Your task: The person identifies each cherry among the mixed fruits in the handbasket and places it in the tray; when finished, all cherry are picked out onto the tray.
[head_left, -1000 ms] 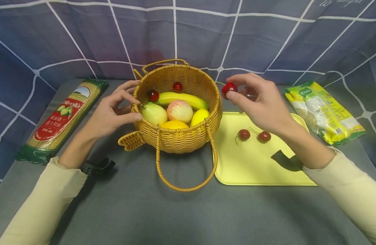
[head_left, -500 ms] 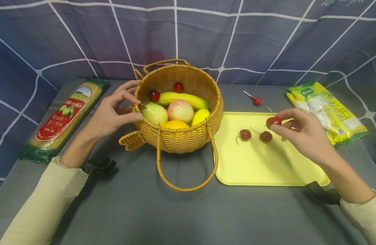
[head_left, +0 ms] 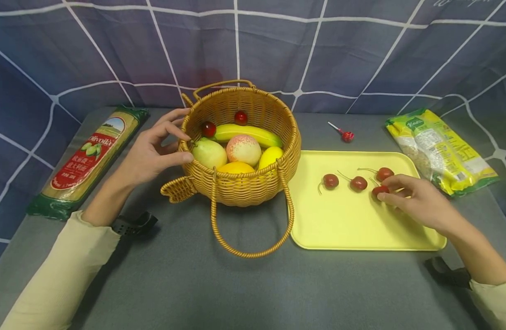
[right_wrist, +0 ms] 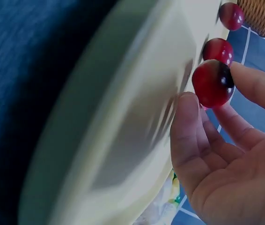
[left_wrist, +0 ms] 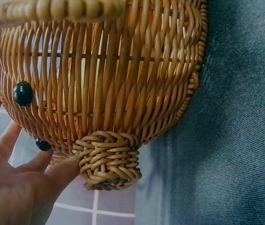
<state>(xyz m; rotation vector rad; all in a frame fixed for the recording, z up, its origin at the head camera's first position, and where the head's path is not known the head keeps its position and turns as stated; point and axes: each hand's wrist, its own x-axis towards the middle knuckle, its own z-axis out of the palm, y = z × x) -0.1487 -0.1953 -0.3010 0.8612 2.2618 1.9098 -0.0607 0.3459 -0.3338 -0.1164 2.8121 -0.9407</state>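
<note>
In the head view my right hand (head_left: pixel 417 201) is low over the yellow tray (head_left: pixel 339 229), thumb and fingers pinching a red cherry (head_left: pixel 379 191) with a stem. The right wrist view shows this cherry (right_wrist: pixel 212 84) up close between thumb and fingertips. Another stemmed cherry (head_left: pixel 384 174) lies just behind it, and two more spread leftward on the tray. On the left side of the wicker basket (head_left: pixel 244 195), my left hand (head_left: pixel 151 151) rests with spread fingers. In the left wrist view its thumb touches the basket's woven snout (left_wrist: pixel 108 161).
A pear (head_left: pixel 209 153), banana (head_left: pixel 248 134), peach (head_left: pixel 243 149), other yellow fruits and two dark red balls lie in the basket. Its front handle (head_left: pixel 253 254) droops onto the table. A spaghetti pack (head_left: pixel 88 160) lies left, a lollipop (head_left: pixel 346 136) behind the tray, a Knorr bag (head_left: pixel 440 151) right.
My right hand has moved from beside the basket rim rightward and down to the tray with a cherry. The lollipop and the cherry behind my fingers have come into sight. My left hand stays put.
</note>
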